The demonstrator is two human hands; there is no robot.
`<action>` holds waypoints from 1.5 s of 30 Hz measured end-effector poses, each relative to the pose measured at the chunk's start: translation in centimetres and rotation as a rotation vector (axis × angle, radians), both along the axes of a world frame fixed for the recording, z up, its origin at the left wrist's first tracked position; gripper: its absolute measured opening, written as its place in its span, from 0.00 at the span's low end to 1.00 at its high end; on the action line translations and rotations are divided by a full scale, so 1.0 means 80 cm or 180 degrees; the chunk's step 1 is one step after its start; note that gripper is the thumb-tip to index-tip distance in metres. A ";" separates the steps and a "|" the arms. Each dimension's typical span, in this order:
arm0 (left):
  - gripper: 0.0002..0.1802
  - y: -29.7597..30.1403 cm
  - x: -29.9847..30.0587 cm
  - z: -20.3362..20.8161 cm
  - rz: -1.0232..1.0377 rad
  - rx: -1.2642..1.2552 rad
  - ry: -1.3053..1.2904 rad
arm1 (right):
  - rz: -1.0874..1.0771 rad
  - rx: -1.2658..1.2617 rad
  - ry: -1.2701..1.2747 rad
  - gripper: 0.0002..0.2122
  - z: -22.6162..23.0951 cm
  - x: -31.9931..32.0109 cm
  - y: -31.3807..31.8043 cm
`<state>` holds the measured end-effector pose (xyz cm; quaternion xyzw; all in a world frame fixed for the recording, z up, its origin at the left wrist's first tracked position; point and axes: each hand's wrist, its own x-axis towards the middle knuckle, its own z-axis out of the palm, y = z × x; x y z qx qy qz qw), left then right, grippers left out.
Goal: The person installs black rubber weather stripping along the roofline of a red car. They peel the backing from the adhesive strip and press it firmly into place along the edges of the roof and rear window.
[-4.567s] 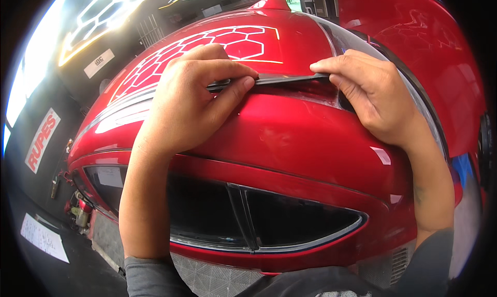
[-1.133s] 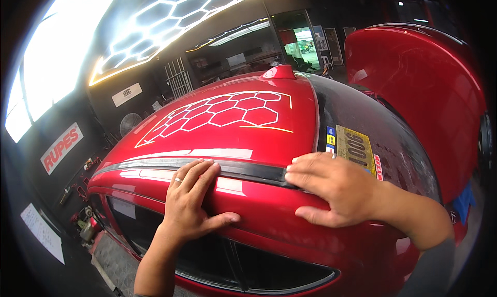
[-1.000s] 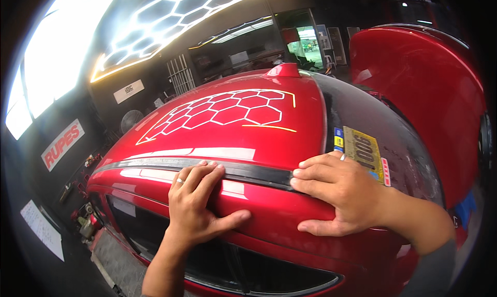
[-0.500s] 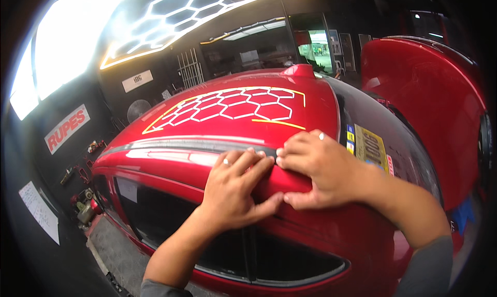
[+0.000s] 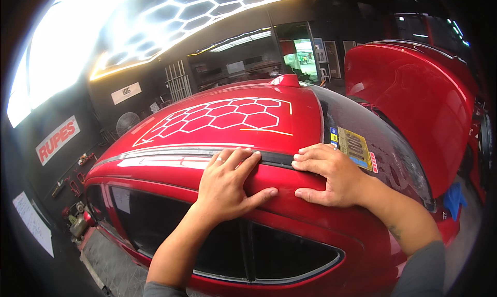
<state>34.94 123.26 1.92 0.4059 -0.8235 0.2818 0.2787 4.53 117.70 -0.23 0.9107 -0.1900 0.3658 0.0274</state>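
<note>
Black trim strip [image 5: 275, 158] runs along the roof edge of the red car [image 5: 334, 222], passing under the fingertips of both hands and showing bare in the gap between them. The left hand [image 5: 226, 185] is spread wide, its fingers curved over the strip and its thumb out toward the right hand; a ring [image 5: 220, 160] circles one finger. The right hand [image 5: 334, 178] is also spread, fingertips on the strip and thumb held apart below them; neither hand is closed around anything. Below both hands is a dark side window [image 5: 290, 253]. Just beyond the fingertips, the glossy roof [image 5: 207, 136] mirrors a hexagon pattern. To the right of the right hand lies the rear window [image 5: 398, 141], with a yellow label [image 5: 354, 147] near the knuckles. Farther from the hands stand a red roof fin [image 5: 285, 80] and, to the right, a raised red panel [image 5: 404, 100]. Farthest off, well above the left hand, hexagonal lights [image 5: 202, 9] glow.
</note>
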 end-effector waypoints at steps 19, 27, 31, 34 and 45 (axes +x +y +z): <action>0.25 -0.012 0.202 0.018 0.0602 -0.0079 0.0831 | -0.0692 -0.0212 0.0078 0.37 -0.019 -0.027 0.033; 0.26 -0.007 0.183 0.030 0.1025 -0.0076 0.0896 | -0.0843 -0.0377 -0.0090 0.31 -0.013 0.000 0.035; 0.30 0.003 0.197 0.027 0.0980 0.0110 0.0704 | -0.0158 0.0970 -0.0129 0.33 0.019 -0.024 0.028; 0.34 0.022 0.176 0.017 0.1130 0.0021 0.0389 | -0.0382 0.0588 -0.0552 0.32 0.029 -0.026 0.041; 0.28 -0.008 0.092 -0.009 0.0453 -0.0411 0.0428 | -0.0770 -0.0761 0.0207 0.31 -0.002 0.099 0.049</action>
